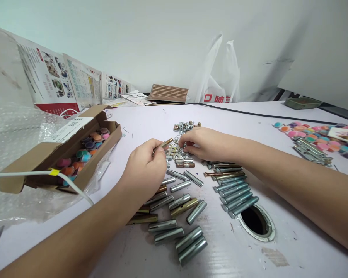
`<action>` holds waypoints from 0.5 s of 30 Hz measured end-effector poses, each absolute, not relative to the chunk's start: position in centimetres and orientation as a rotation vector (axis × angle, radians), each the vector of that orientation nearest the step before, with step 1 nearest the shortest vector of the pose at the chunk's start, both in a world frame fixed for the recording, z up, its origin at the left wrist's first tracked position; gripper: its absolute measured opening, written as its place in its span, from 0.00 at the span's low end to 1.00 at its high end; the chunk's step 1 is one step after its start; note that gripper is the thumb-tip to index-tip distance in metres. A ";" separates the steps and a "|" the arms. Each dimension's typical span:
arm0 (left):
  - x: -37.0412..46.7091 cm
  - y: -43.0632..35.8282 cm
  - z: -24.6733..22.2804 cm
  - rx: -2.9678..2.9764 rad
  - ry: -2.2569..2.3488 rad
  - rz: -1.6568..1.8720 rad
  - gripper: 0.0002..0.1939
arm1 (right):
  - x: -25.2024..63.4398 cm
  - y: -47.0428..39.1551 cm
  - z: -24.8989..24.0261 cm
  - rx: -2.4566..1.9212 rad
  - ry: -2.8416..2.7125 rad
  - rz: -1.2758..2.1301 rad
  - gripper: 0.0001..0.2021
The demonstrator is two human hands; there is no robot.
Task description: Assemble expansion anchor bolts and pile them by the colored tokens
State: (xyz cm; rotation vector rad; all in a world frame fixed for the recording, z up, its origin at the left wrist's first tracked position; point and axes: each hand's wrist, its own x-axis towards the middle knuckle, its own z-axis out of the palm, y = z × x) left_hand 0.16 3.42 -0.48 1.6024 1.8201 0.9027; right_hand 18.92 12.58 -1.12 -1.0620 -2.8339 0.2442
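Note:
My left hand (147,162) is closed around a brassy bolt (166,143), whose threaded end points up and right. My right hand (198,143) is over the pile of small washers (174,150), fingers curled together at its right edge; what they pinch, if anything, is too small to make out. Nuts (184,126) lie just behind it. Silver and brassy metal sleeves (184,207) are spread in front of my hands. To their right, several bolts (236,195) lie side by side in a column under my right forearm.
An open cardboard box (114,135) of coloured caps sits on bubble wrap at left, crossed by a white cable (72,185). A round hole (271,227) is at right. Coloured caps (321,139) and metal parts (311,152) lie far right; a plastic bag (217,83) stands behind.

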 end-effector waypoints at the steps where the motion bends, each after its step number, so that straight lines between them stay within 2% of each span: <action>1: 0.2 3.4 -0.5 1.599 1.819 0.898 0.09 | 18.9 12.6 -1.2 -1.068 -2.832 0.243 0.12; 8: 0.1 3.2 -0.4 1.580 1.823 0.863 0.10 | 19.0 12.7 -1.0 -0.962 -2.741 0.216 0.10; 15: 0.2 3.2 -0.4 1.630 1.812 0.874 0.09 | 18.0 11.1 -0.5 -0.794 -2.226 0.573 0.06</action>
